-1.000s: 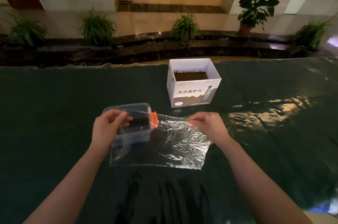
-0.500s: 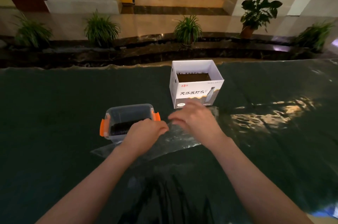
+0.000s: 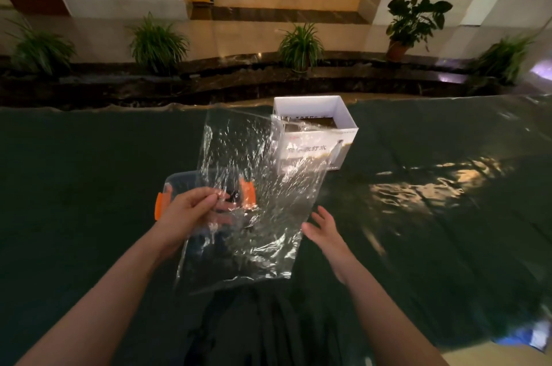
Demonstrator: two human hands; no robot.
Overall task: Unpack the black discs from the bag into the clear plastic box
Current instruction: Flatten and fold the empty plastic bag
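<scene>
- Left hand (image 3: 191, 213) raised above the surface (image 3: 89, 174), fingers (image 3: 209, 196) and thumb pinching the edge of a bag (image 3: 257, 195).
- Bag clear, crinkled, held up in the air and tilted, upper end toward the far side, lower end hanging near the wrists.
- Nothing dark plainly visible inside the bag; hard to tell through the glare.
- Right hand (image 3: 324, 226) just beside the bag's right edge, fingers (image 3: 324, 214) spread and relaxed, holding nothing; touching the bag or not, cannot tell.
- Clear box (image 3: 179, 186) with orange clips on the surface, partly hidden behind the left hand and the bag.
- Discs not clearly seen: a dark patch shows inside the clear box through the bag, too blurred to name.
- White carton (image 3: 316, 135), open at the top, printed on the front, standing farther back on the surface, well beyond the clear box and partly seen through the bag.
- Surface covered with dark, glossy sheeting showing bright reflections on the right.
- Potted plants (image 3: 301, 45) along a dark ledge beyond the surface, tiled lobby floor behind.
</scene>
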